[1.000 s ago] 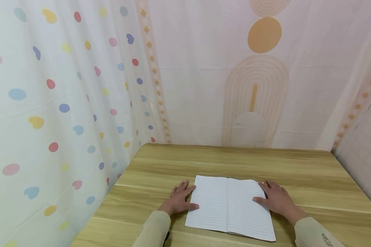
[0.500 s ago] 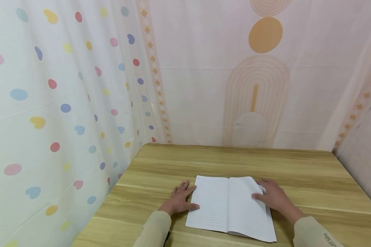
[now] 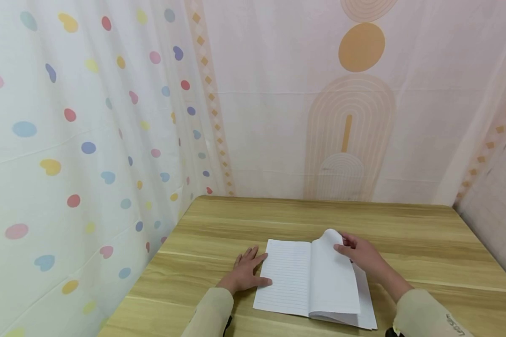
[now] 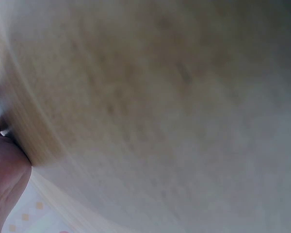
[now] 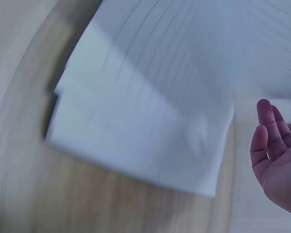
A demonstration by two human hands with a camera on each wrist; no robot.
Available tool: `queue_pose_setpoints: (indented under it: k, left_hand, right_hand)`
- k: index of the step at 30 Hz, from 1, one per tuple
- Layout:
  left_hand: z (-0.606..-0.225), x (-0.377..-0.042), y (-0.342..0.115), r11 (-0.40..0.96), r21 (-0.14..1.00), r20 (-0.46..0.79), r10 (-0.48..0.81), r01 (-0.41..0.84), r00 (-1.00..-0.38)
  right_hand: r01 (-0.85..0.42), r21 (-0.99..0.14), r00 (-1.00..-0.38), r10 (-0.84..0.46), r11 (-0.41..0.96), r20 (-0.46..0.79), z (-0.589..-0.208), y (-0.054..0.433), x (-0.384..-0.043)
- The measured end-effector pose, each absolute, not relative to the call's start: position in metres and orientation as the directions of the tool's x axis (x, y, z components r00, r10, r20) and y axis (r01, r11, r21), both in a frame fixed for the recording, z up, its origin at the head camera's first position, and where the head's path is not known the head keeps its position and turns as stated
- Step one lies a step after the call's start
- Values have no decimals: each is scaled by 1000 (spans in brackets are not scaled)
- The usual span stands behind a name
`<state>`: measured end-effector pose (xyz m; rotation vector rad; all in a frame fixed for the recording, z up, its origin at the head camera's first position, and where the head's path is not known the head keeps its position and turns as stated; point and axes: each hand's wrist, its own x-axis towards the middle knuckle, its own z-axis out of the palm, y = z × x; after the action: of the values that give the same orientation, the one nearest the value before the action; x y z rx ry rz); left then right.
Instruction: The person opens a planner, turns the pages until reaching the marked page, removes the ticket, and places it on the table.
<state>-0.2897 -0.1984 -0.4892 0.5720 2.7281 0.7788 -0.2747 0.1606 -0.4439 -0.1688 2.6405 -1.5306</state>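
The left hand point(image 3: 246, 274), lower centre of the head view, lies with fingers spread on the table point(image 3: 236, 215), its thumb resting on the left-hand page point(image 3: 283, 276) at the outer edge. The right hand point(image 3: 360, 255), right of it, appears to pinch a leaf point(image 3: 333, 281) near its upper outer corner, thumb in front, fingers behind. In the right wrist view the fingers are gently bent; the exact contact is hard to make out there.

Between the hands, at lower centre, the lined notebook point(image 3: 367, 299) lies spread on the table. The pinched leaf arches up at the top, exposing a strip of the pages below along the right side.

The step in hand looks like turning a page. Doing it well calls for a light pinch, the leaf swung in an arc toward the spine, and steady pressure from the left thumb, which would need to lift clear as the leaf lands. Pulling upward could crease or tear it.

Around this are beige sleeves point(image 3: 211, 309), a curtain with coloured dots point(image 3: 88, 117) at left, and a pale arch-patterned cloth point(image 3: 270, 140) behind
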Motion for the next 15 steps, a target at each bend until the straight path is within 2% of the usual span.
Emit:
queue_pose_setpoints:
  k: [9,15]
  left_hand:
    - [-489,-290,-199,781,550,-128,430,297,-893]
    - [-489,-289,-199,777,555,-129,433,297,-892]
  right_hand:
    - [-111,-947,-984,-169,300,61,-435,134,-269]
    - [-178,-950,-967,-225,255,120,-441,115,-259]
